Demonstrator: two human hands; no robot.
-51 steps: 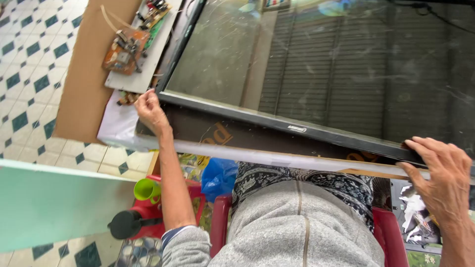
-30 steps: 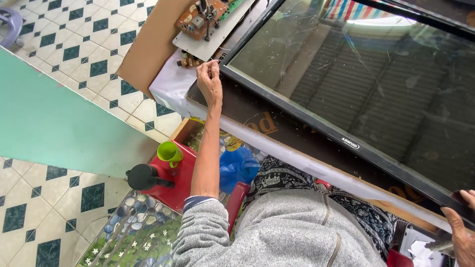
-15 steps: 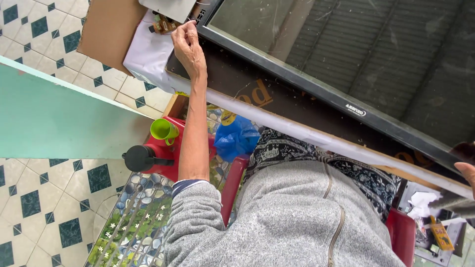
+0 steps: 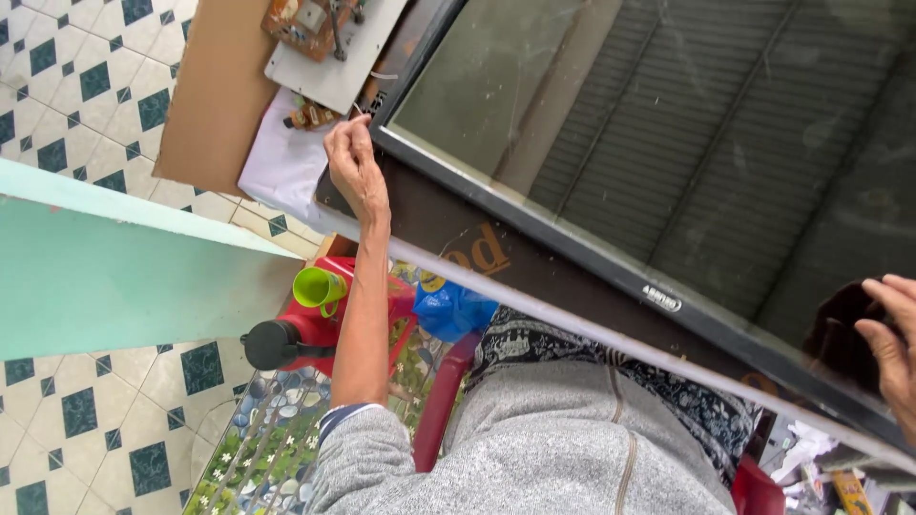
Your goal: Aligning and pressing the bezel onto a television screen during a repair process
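Television panel (image 4: pixel 668 143) is lying flat; the left hand (image 4: pixel 355 167), fingers now pinched together, has crept along its corner, while the right hand (image 4: pixel 892 339) is gripping the opposite edge.

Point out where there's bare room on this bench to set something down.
Bare: the white sheet left of the left hand, and the brown strip between the screen frame and front rail. Crowded: the circuit boards above the hand. The right hand blocks the far end.
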